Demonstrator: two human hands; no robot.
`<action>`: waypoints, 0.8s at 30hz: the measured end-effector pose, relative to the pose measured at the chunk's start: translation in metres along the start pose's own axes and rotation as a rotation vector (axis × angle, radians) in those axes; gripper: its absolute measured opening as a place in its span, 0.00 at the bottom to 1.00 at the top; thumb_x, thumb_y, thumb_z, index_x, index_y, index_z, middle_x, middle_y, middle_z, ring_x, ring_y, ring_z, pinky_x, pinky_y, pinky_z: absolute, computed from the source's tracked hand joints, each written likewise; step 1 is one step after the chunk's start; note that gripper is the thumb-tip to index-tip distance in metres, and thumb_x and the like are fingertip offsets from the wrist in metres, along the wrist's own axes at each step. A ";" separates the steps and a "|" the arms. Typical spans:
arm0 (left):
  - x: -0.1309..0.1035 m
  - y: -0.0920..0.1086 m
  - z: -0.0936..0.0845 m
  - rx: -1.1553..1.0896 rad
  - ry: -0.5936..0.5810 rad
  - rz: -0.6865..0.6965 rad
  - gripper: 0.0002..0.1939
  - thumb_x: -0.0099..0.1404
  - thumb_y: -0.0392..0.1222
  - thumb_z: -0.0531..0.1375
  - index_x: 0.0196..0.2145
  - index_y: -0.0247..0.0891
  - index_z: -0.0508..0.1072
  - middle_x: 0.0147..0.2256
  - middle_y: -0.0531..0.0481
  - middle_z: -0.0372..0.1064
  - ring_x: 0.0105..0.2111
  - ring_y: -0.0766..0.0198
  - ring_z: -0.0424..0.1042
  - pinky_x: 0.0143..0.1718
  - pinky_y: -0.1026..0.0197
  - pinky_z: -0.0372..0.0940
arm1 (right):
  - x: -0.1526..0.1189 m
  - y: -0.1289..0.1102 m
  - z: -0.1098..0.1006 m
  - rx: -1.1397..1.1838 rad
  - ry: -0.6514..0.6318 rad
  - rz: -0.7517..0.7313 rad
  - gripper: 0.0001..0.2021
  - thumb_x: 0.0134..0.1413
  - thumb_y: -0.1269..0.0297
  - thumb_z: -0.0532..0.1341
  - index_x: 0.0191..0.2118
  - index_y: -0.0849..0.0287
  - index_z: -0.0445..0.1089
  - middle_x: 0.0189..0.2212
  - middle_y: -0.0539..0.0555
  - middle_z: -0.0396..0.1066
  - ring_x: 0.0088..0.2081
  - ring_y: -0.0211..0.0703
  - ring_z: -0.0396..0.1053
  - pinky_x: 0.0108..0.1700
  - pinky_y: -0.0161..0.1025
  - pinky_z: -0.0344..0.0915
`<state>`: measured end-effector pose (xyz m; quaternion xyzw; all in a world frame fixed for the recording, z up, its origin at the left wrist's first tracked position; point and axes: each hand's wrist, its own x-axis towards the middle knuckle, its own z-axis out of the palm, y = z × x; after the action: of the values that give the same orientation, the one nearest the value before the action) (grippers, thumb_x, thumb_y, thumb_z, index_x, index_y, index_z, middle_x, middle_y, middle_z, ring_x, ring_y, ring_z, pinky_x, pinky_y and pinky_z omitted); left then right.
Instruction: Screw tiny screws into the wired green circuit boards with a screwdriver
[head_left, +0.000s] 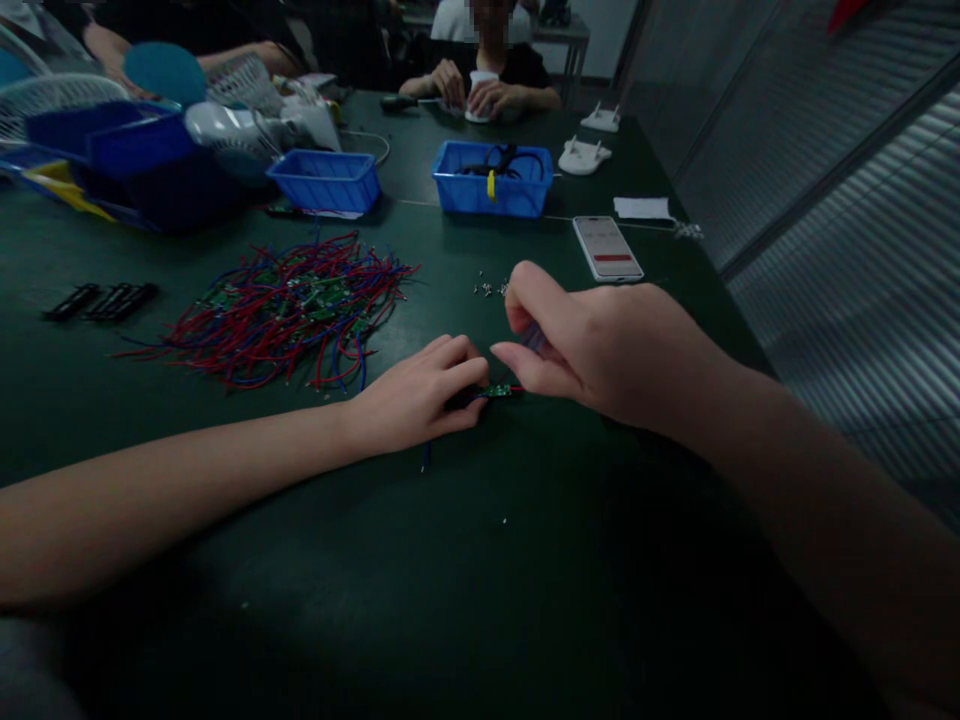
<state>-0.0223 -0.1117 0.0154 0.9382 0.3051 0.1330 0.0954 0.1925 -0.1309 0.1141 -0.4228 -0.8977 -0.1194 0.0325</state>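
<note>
Near the middle of the dark green table (450, 560), my left hand (424, 395) is closed on a small green circuit board (499, 391). A red wire runs from the board's right end, and a blue wire (426, 458) hangs out below my left hand. Just right of and above the board is my right hand (577, 340), its fingers curled around a bluish, partly see-through object (534, 337) that is mostly hidden. Small screws (486, 289) lie beyond, close to my right fingers. A pile of boards with red and blue wires (292, 305) spreads to the left.
Black parts (120, 301) lie far left. Blue bins (493, 180) stand across the back, one holding dark cables. A phone (607, 248) and white parts (583, 156) are at the right. Across the table, a person's hands (491, 97) hold a white item.
</note>
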 end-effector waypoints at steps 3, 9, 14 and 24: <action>0.000 -0.001 0.001 0.003 -0.002 -0.001 0.11 0.67 0.45 0.53 0.42 0.37 0.68 0.41 0.44 0.62 0.42 0.57 0.62 0.44 0.54 0.64 | -0.001 0.002 -0.002 0.127 -0.014 -0.063 0.17 0.62 0.59 0.45 0.51 0.62 0.60 0.32 0.53 0.72 0.21 0.33 0.57 0.25 0.34 0.44; 0.001 0.001 -0.001 -0.006 -0.023 -0.010 0.11 0.67 0.44 0.52 0.42 0.37 0.67 0.46 0.42 0.62 0.47 0.55 0.61 0.49 0.51 0.63 | -0.001 0.002 -0.002 0.078 -0.006 -0.114 0.18 0.65 0.61 0.41 0.51 0.63 0.60 0.34 0.55 0.71 0.25 0.34 0.61 0.25 0.34 0.45; 0.001 0.002 -0.002 -0.027 0.002 -0.014 0.09 0.66 0.43 0.54 0.42 0.38 0.68 0.45 0.43 0.63 0.46 0.56 0.62 0.48 0.53 0.64 | -0.001 0.002 0.000 -0.050 0.042 -0.088 0.19 0.66 0.57 0.42 0.52 0.61 0.61 0.31 0.54 0.71 0.24 0.34 0.61 0.25 0.34 0.43; 0.001 -0.001 0.001 0.016 -0.009 0.004 0.11 0.68 0.45 0.52 0.42 0.37 0.67 0.41 0.45 0.61 0.41 0.57 0.61 0.43 0.53 0.63 | -0.001 0.004 -0.001 0.162 -0.002 -0.082 0.15 0.62 0.61 0.46 0.50 0.61 0.59 0.32 0.52 0.70 0.22 0.33 0.58 0.24 0.34 0.44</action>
<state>-0.0218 -0.1107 0.0148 0.9402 0.3036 0.1263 0.0891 0.1961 -0.1297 0.1159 -0.3818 -0.9210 -0.0472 0.0611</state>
